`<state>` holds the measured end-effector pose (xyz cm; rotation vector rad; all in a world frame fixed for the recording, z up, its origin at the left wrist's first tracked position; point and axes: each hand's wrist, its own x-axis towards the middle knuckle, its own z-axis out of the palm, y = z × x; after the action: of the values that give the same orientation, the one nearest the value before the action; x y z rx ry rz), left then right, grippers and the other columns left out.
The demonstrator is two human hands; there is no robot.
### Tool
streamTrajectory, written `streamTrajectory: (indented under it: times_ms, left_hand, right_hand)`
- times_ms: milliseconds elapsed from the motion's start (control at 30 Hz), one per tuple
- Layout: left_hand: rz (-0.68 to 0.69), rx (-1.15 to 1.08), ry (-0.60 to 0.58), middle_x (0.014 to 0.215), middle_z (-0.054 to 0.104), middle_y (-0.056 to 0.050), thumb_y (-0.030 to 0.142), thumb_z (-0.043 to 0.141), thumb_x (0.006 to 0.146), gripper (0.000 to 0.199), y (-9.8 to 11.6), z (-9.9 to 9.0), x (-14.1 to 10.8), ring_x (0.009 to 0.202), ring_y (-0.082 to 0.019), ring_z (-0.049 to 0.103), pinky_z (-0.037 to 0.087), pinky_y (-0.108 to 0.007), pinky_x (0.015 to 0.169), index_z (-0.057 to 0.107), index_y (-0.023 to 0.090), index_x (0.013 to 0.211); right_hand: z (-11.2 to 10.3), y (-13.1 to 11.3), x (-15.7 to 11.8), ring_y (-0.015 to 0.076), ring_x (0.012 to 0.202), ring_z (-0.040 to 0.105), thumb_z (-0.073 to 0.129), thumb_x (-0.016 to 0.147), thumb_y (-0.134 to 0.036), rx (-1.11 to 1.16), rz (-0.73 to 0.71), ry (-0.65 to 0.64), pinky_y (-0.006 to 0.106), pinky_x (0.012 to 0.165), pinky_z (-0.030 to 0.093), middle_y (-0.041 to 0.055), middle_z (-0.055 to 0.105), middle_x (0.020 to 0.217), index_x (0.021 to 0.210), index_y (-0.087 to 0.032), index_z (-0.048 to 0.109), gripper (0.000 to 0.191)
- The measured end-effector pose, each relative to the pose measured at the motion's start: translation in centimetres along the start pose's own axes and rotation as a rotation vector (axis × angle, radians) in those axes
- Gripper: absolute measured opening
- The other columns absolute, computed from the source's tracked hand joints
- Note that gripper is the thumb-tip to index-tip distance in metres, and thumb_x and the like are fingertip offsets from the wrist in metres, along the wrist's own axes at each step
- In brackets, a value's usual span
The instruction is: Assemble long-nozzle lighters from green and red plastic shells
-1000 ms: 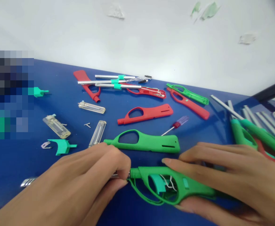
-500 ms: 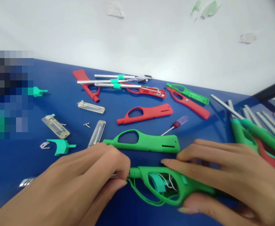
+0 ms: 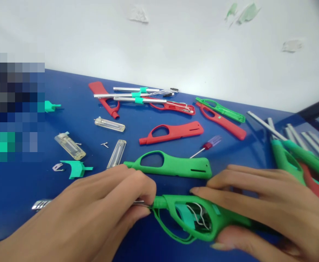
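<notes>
My left hand (image 3: 102, 203) pinches the metal tube (image 3: 40, 205) of a gas lighter close to where it enters the handle. Fingers hide most of the tube; its slotted tip shows at the left. Around the rear of the green lighter handle (image 3: 176, 205), my right hand (image 3: 260, 203) is closed, thumb below and fingers above. A second green guard loop (image 3: 170, 233) juts out below the upper shell, so the two halves look out of line. Inside the handle opening sit a teal trigger (image 3: 186, 214) and white wires (image 3: 200, 217). Just beyond lies a loose green half shell (image 3: 176, 165).
Red half shells (image 3: 173, 133), clear fuel tanks (image 3: 69, 147), a teal trigger (image 3: 77, 169), small screws (image 3: 104, 145) and a screwdriver (image 3: 211, 143) lie on the blue table (image 3: 74, 85). Wired tubes (image 3: 126, 96) rest at the back. Several lighters (image 3: 287, 156) are piled at right.
The view has shifted slightly, so everything appears a little further right. Inside the handle opening the teal trigger sits differently, with more black part visible. Both hands keep their hold.
</notes>
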<state>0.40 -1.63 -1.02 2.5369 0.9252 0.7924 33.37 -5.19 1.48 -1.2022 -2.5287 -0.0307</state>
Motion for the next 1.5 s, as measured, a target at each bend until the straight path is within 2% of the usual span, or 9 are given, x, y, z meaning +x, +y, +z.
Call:
streamTrajectory:
  times_ms: [100,333,533,667,800,967,1133,1300,1500]
  left_hand:
    - [-0.010,0.029,0.018,0.096,0.077,0.009,0.019,0.054,0.115,0.013,-0.1,0.2,0.1,0.077,-0.010,0.076,0.061,-0.015,0.072,0.058,0.031,0.114]
    - [-0.017,0.057,0.032,0.100,0.077,0.007,0.025,0.056,0.117,0.008,-0.3,0.4,-0.7,0.083,-0.008,0.077,0.063,-0.009,0.089,0.062,0.030,0.116]
    - [-0.068,0.116,0.054,0.116,0.081,0.006,0.039,0.056,0.119,0.017,-0.6,0.7,-1.5,0.095,-0.012,0.082,0.066,-0.016,0.099,0.069,0.032,0.129]
    - [-0.040,0.177,0.099,0.120,0.082,0.007,0.042,0.056,0.119,0.020,-0.7,0.9,-1.8,0.099,-0.013,0.083,0.068,-0.020,0.101,0.068,0.036,0.135]
    - [-0.014,0.259,0.076,0.125,0.080,0.006,0.040,0.052,0.119,0.027,-0.8,0.8,-1.9,0.104,-0.016,0.083,0.070,-0.025,0.098,0.066,0.039,0.143]
    - [0.055,0.250,0.029,0.114,0.079,0.004,0.029,0.049,0.119,0.027,-0.7,0.3,-1.3,0.097,-0.014,0.081,0.069,-0.022,0.093,0.066,0.036,0.139]
    - [0.086,0.217,-0.020,0.112,0.079,0.005,0.018,0.045,0.116,0.034,-0.6,0.0,-0.6,0.096,-0.013,0.080,0.065,-0.019,0.089,0.069,0.034,0.134]
    - [0.081,0.189,-0.018,0.108,0.079,0.005,0.013,0.047,0.113,0.036,-0.7,0.1,-0.5,0.088,-0.014,0.079,0.064,-0.021,0.077,0.070,0.033,0.131]
    - [0.066,0.181,-0.046,0.117,0.081,0.005,0.012,0.048,0.110,0.043,-0.7,-0.2,-1.4,0.105,-0.017,0.082,0.068,-0.023,0.093,0.072,0.038,0.134]
  right_hand:
    - [0.0,-0.4,0.5,0.0273,0.112,0.084,0.069,0.108,-0.053,-0.022,-0.047,-0.065,0.036,0.095,0.072,-0.0004,0.083,0.125,0.142,-0.035,0.071,0.039]
    - [0.3,-0.9,1.1,0.0240,0.104,0.084,0.053,0.118,-0.055,-0.016,-0.058,-0.031,0.034,0.085,0.070,0.0016,0.084,0.117,0.136,-0.031,0.071,0.035]
    - [0.2,-1.1,1.0,0.0219,0.097,0.085,0.051,0.118,-0.060,-0.007,-0.075,-0.052,0.029,0.072,0.067,0.0005,0.085,0.113,0.134,-0.030,0.071,0.039]
    - [0.2,-1.4,1.4,0.0211,0.093,0.085,0.049,0.119,-0.060,0.011,-0.079,-0.063,0.028,0.064,0.064,-0.0006,0.086,0.110,0.132,-0.030,0.072,0.039]
    - [0.5,-1.3,2.0,0.0199,0.085,0.084,0.049,0.119,-0.058,0.010,-0.110,-0.046,0.026,0.054,0.059,0.0000,0.085,0.104,0.126,-0.028,0.073,0.039]
    - [0.2,-1.2,2.3,0.0193,0.079,0.082,0.052,0.119,-0.054,0.008,-0.156,-0.039,0.026,0.052,0.056,0.0002,0.084,0.097,0.122,-0.026,0.076,0.036]
    - [0.3,-1.2,2.3,0.0192,0.080,0.082,0.056,0.119,-0.049,0.051,-0.176,-0.043,0.028,0.055,0.059,-0.0007,0.082,0.097,0.130,-0.025,0.071,0.031]
    - [0.5,-1.3,2.1,0.0175,0.069,0.079,0.054,0.119,-0.051,0.087,-0.158,-0.009,0.030,0.047,0.053,-0.0019,0.082,0.094,0.133,-0.024,0.070,0.034]
    - [0.0,-1.5,2.3,0.0198,0.079,0.083,0.052,0.119,-0.055,0.051,-0.147,-0.081,0.027,0.051,0.057,0.0003,0.083,0.097,0.121,-0.025,0.074,0.037]
